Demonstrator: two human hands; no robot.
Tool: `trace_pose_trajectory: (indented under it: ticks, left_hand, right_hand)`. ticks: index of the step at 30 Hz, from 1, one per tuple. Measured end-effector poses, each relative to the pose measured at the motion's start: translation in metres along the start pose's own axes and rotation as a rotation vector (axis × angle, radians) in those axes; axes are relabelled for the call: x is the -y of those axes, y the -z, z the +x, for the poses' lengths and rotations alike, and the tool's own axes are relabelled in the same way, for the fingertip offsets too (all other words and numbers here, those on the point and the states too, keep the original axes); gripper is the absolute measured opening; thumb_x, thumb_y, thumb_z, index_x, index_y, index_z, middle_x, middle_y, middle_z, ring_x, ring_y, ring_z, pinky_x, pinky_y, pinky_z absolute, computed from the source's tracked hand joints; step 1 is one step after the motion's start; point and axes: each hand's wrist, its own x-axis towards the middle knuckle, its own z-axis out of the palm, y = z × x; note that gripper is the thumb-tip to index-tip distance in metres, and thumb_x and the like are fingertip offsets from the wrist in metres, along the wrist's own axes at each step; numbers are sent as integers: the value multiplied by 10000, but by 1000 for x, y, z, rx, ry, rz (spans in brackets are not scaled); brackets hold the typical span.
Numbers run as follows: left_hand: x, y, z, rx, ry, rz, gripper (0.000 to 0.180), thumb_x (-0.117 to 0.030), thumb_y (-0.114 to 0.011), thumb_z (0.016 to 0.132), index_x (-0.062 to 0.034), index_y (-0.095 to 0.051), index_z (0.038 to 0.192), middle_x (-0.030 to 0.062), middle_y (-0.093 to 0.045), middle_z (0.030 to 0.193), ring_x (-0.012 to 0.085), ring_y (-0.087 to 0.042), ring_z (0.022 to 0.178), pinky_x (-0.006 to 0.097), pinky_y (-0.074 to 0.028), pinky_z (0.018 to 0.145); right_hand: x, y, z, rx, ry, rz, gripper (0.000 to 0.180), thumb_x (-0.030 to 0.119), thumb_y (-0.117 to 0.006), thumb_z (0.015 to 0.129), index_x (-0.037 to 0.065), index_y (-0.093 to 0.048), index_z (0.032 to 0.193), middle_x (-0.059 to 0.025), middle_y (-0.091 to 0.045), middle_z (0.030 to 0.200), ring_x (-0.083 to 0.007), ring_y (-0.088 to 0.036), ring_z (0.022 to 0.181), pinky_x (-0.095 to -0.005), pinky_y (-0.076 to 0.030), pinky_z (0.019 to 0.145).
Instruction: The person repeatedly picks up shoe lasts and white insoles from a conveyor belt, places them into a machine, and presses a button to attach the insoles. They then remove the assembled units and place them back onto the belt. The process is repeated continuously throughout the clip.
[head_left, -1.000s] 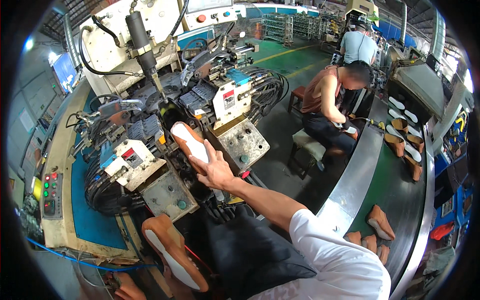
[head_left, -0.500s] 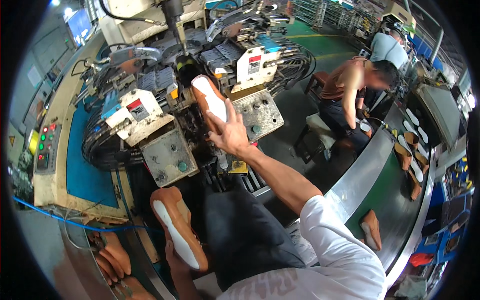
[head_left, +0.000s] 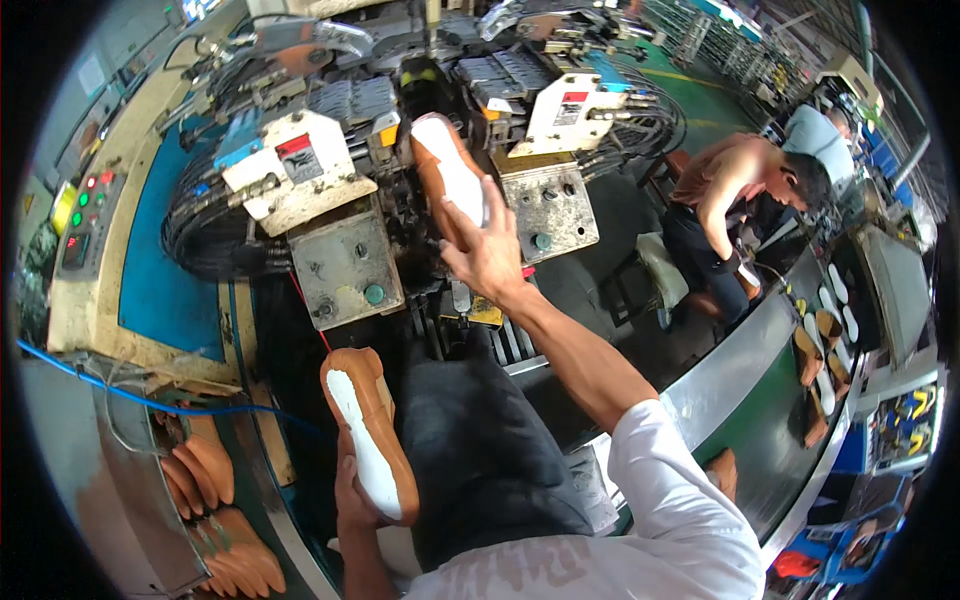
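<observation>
Sole side up, a brown shoe upper with a white insole (head_left: 459, 185) lies with its far end between the jaws of a machine (head_left: 420, 95). My right hand (head_left: 487, 255) grips its near end, fingers and thumb across the sole and sides. At lower left, beside my dark trousers, my left hand (head_left: 352, 492) is wrapped round the edge of a second brown shoe upper (head_left: 364, 430), its white insole also facing up. Part of that hand is hidden under the shoe.
Control boxes (head_left: 347, 275) flank the machine's jaws. A lit button panel (head_left: 90, 225) stands far left. Brown shoe uppers (head_left: 235, 550) sit on a rack at lower left. On the right, a conveyor (head_left: 770, 440) carries more shoe parts, and a seated co-worker (head_left: 735, 185) handles a shoe.
The view has shifted, so the machine sits farther right. My right hand stays on the shoe at the jaws. The shoe in my left hand is turned slightly more upright.
</observation>
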Motion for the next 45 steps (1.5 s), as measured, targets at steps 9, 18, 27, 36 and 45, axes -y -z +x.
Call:
trace_pose_trajectory:
  ticks: [9, 18, 27, 36, 45]
  left_hand:
    - [-20, -25, -1, 42, 101, 49, 740, -415, -442, 1062, -111, -273, 1716, 163, -539, 1585, 324, -611, 1396, 475, -521, 1166]
    - [-7, -25, 12, 123, 106, -45, 697, -396, -380, 1088, -104, -274, 1713, 167, -543, 1583, 314, -612, 1400, 471, -520, 1165]
    - [-7, -39, 31, -64, 280, 4, 673, -300, -364, 1082, -129, -251, 1723, 169, -524, 1596, 324, -606, 1404, 488, -517, 1176]
    - [-2, -70, 70, -12, 265, 123, 721, -337, -412, 1046, -120, -262, 1717, 184, -517, 1590, 325, -583, 1426, 478, -492, 1202]
    - [-4, -66, 79, 48, 213, 138, 718, -303, -414, 1064, -100, -238, 1730, 177, -504, 1604, 324, -577, 1436, 456, -480, 1217]
  right_hand:
    - [4, 13, 14, 120, -94, -38, 722, 264, -812, 861, 299, -609, 1553, -352, -169, 1724, -607, -485, 1313, -620, -524, 1079]
    - [11, -12, 11, -30, 118, -78, 745, 258, -806, 882, 100, -557, 1566, -436, -209, 1677, -624, -190, 1572, -645, -231, 1294]
    - [1, -54, 115, -74, 115, -138, 743, 336, -777, 858, 108, -579, 1538, -409, -342, 1638, -562, -259, 1574, -636, -255, 1283]
    - [2, -62, 154, -75, 62, -167, 743, 365, -763, 876, 104, -586, 1549, -398, -356, 1652, -539, -282, 1581, -618, -247, 1295]
    - [9, -39, 178, -85, 53, -203, 714, 360, -758, 885, 154, -592, 1547, -401, -359, 1654, -540, -284, 1583, -606, -259, 1293]
